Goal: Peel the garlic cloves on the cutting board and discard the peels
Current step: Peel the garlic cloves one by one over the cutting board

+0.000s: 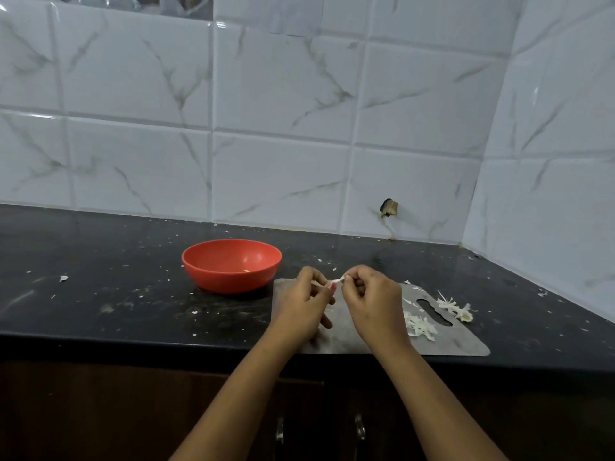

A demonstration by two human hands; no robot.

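Left hand (307, 304) and right hand (369, 301) pinch a peel strip (336, 281) stretched left-to-right.

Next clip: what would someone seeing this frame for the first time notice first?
The red bowl stands out on the dark counter, just left of the grey board. At centre, above the board, the left hand and right hand pinch a pale bit of garlic between them. Loose peels lie on the board's right part.
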